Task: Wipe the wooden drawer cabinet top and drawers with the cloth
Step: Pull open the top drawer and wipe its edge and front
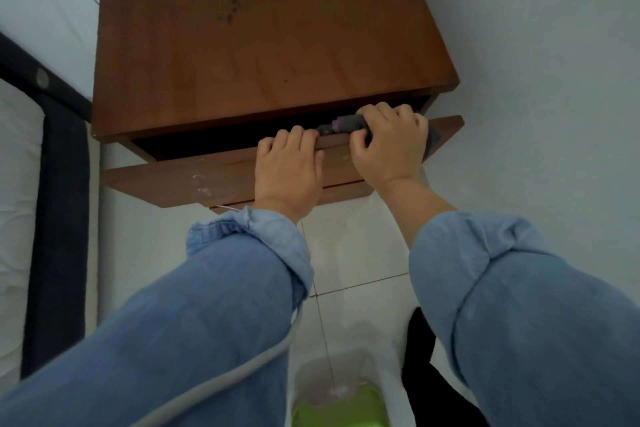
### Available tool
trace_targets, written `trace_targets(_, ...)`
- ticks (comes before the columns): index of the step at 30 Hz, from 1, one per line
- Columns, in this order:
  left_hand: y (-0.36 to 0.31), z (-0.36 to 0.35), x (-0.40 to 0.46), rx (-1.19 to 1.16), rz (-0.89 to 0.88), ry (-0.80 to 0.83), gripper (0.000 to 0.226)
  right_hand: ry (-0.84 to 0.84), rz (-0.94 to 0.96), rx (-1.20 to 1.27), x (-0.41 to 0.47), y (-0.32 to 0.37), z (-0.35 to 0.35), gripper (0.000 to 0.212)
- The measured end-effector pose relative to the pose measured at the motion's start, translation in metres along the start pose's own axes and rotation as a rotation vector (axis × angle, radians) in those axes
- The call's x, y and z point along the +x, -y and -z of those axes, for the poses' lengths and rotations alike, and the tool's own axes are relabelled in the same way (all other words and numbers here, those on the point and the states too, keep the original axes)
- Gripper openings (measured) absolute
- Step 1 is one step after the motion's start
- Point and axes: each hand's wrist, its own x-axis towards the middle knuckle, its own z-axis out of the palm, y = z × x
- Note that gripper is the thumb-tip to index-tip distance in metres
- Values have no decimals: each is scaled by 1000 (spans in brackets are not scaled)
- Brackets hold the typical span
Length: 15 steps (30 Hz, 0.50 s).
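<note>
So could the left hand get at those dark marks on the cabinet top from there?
Probably yes: the left hand only hooks the open drawer's front edge, and nothing stands between it and the dark marks on the bare cabinet top.

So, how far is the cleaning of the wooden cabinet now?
Done: cannot say; the cabinet top still shows dark specks. In hand: the top drawer is pulled open, the left hand grips its upper edge, and the right hand presses the grey cloth along it. Left: pale smudges on the drawer front, and any lower drawers, which are barely visible.
</note>
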Motion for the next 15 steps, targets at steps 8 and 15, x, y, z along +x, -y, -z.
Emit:
trace_targets(8,1,-23,3,15,11,-249,30,-208,96,-13,1,-9,-18,19)
trace_targets(15,1,-32,4,13,28,-300,32,-221,93,-4,2,-9,-25,19)
